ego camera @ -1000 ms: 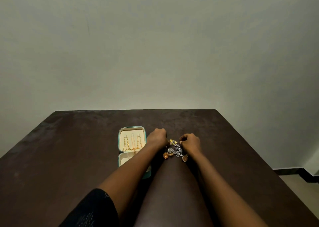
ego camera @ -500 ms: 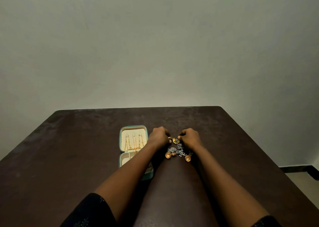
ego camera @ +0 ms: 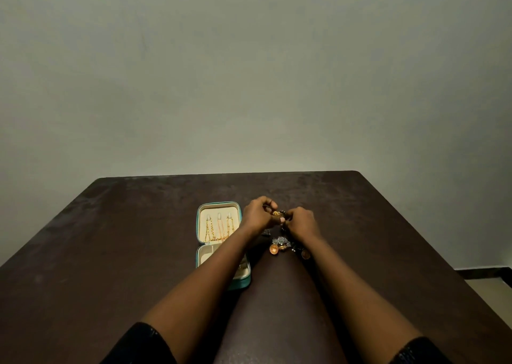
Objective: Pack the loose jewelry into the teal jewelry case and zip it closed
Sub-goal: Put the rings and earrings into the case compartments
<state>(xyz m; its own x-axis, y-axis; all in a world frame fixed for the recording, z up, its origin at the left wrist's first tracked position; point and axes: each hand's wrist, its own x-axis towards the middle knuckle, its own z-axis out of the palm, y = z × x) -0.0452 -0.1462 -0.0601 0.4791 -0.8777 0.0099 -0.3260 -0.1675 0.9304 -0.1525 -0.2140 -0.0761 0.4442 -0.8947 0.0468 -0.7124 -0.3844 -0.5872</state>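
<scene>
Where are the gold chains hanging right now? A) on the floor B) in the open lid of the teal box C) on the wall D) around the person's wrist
B: the gold chains hang in a row inside the cream-lined lid of the open teal jewelry case, left of both hands.

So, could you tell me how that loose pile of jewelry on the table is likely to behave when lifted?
The jewelry pile looks like mixed small pieces tangled together, so several would probably lift at once. Its round gold piece might roll if dropped. Any chains would likely hang limp.
</scene>
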